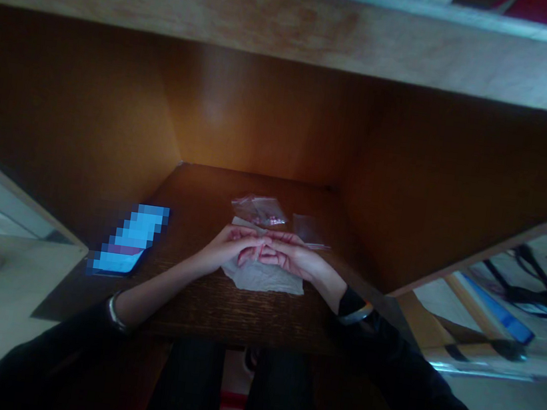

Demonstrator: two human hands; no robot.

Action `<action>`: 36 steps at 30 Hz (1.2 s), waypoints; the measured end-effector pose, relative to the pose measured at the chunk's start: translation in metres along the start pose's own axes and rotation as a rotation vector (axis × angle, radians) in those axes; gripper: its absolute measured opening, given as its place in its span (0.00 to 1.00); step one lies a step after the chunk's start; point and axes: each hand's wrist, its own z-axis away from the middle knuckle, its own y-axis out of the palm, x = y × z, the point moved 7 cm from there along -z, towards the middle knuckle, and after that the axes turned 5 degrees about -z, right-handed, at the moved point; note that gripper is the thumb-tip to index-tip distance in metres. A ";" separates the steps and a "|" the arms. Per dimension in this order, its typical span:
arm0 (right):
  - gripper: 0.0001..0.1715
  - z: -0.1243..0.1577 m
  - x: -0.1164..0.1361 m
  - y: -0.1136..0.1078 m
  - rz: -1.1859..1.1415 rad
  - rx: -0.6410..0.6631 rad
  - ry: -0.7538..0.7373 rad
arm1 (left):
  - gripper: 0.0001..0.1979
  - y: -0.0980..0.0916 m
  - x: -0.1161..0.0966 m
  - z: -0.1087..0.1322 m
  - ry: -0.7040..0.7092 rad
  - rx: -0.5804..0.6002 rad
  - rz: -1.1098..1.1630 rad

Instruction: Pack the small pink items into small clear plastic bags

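My left hand (237,243) and my right hand (293,253) meet fingertip to fingertip above a crumpled white tissue (266,281) on the dark wooden desk. Both are closed, fingers pinched together. A tiny reddish bit shows between the fingertips, too small to name. Just beyond the hands lies a small clear zip bag (260,210) with little pinkish pieces in it. Another clear zip bag (306,229), flat, lies close behind my right hand.
A phone (130,243) with a lit, blurred screen lies at the desk's left. Wooden panels (265,116) enclose the back and sides, with a shelf edge (278,17) overhead. Black straps (534,290) and a blue strip (496,308) are outside on the right.
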 end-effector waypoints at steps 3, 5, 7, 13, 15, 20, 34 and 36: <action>0.15 0.002 0.001 0.004 0.005 0.005 0.009 | 0.17 -0.001 0.000 0.000 0.001 -0.006 0.006; 0.15 0.003 0.001 0.006 0.027 0.014 0.017 | 0.19 0.002 -0.002 0.001 0.019 0.029 0.004; 0.15 0.004 0.000 0.008 0.056 0.031 0.028 | 0.20 0.005 -0.004 0.002 0.033 0.062 -0.012; 0.16 0.002 -0.004 0.006 0.078 0.074 0.023 | 0.17 0.008 -0.002 0.003 0.024 0.101 -0.102; 0.15 0.001 -0.005 0.003 0.060 0.085 0.005 | 0.16 0.007 0.001 0.002 0.023 0.085 -0.090; 0.18 -0.002 -0.007 -0.002 0.054 0.080 0.012 | 0.17 0.006 0.002 0.000 0.033 0.087 -0.056; 0.09 0.001 -0.002 0.010 0.084 0.097 0.023 | 0.16 0.007 0.004 -0.003 -0.006 0.082 0.022; 0.10 0.002 -0.002 0.012 0.102 0.109 0.029 | 0.15 0.007 0.004 -0.003 -0.007 0.085 0.014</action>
